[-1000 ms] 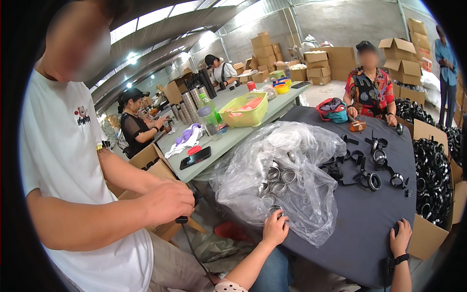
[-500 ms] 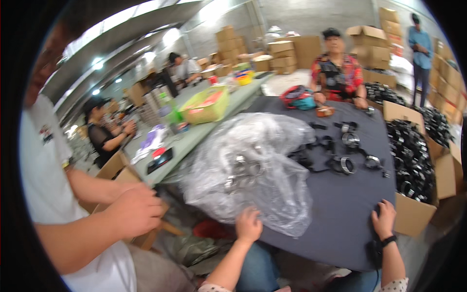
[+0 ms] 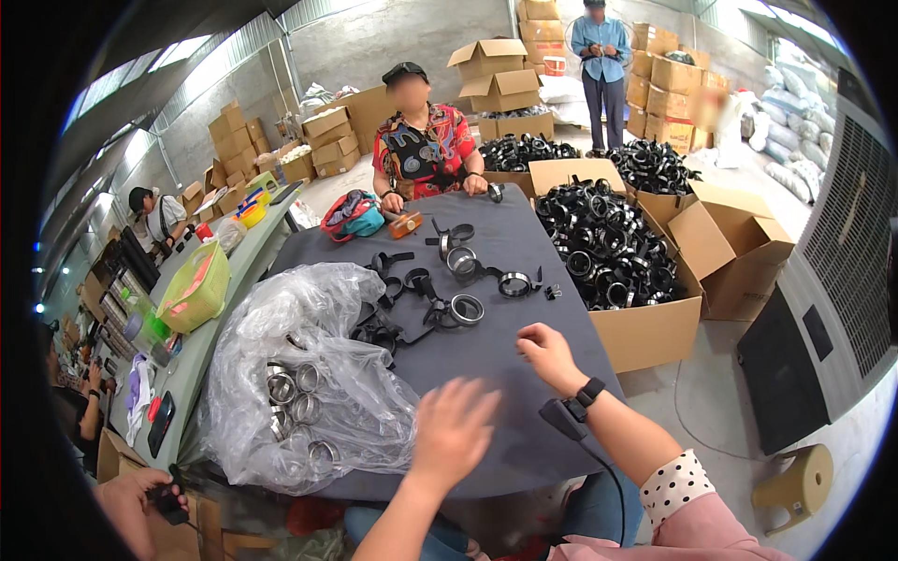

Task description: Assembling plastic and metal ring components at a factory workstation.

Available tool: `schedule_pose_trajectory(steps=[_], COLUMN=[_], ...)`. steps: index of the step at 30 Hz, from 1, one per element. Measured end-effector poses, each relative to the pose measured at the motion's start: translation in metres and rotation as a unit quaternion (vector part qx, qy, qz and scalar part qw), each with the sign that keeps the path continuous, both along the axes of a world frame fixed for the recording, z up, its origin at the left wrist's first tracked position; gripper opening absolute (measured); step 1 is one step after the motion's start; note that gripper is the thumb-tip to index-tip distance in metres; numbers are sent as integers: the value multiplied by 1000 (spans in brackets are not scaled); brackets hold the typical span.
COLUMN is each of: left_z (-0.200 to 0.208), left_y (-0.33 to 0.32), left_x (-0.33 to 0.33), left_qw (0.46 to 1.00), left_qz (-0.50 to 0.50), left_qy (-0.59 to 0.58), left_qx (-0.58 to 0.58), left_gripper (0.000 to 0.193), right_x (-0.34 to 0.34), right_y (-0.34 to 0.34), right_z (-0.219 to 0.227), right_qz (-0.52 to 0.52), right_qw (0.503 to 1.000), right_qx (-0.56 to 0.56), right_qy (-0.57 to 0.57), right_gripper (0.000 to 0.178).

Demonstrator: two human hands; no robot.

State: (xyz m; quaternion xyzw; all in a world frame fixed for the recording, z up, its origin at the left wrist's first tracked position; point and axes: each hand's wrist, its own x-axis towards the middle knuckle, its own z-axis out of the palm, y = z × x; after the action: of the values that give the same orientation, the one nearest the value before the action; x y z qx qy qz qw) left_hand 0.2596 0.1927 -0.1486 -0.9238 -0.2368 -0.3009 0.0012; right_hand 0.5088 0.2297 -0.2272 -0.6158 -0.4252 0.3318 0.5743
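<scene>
Over the near part of the dark-covered table [image 3: 505, 402], my left hand [image 3: 454, 435] is smeared by motion, its fingers stretched and apart. It is beside a clear plastic bag [image 3: 271, 327] containing several silver metal rings [image 3: 304, 407]. My right hand [image 3: 550, 355] hovers farther right, fingers loosely bent and nothing visible in them. A black strap with a small box and cable [image 3: 566, 411] is on that wrist. Ahead of both hands lie several black pieces with silver rings [image 3: 466, 309], scattered mid-table, and a small black part [image 3: 553, 293].
Cardboard boxes [image 3: 645, 332] heaped with black-and-silver ringed pieces stand right of the table. Across it sits a person [image 3: 421, 150] near a red-and-teal cloth bundle [image 3: 354, 217]. At lower left, a co-worker's hand holds a small black object [image 3: 170, 500]. A tall grey unit [image 3: 814, 280] and stool [image 3: 793, 488] stand right.
The view has swung right, bringing in the tall grey unit and stool. Both hands have come up and inward over the table, my left leaving the bag's edge, my right leaving the table's right edge.
</scene>
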Motion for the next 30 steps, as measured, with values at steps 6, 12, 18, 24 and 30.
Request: schedule_pose_trajectory(steps=[6,12,18,24,30], left_z=[18,-17,13,12,10], left_y=[18,-1,-23,-28,-34], left_x=[106,79,82,74,73], left_qw=[962,949,925,941,960], left_qz=[-177,-182,-254,-301,-274], left_qy=[73,-179,-86,-18,28], left_qx=[193,188,270,154,45], left_gripper=[60,38,35,47,76], right_x=[-30,-59,-68,-101,-90], right_y=[0,-38,-30,-34,-62], right_z=[18,110,80,50,34], right_qz=[167,110,135,55,254], right_qw=[848,800,722,990,735], right_qx=[-9,-53,-27,50,131], right_qy=[502,588,678,123,-615], right_gripper=[18,23,21,18,20])
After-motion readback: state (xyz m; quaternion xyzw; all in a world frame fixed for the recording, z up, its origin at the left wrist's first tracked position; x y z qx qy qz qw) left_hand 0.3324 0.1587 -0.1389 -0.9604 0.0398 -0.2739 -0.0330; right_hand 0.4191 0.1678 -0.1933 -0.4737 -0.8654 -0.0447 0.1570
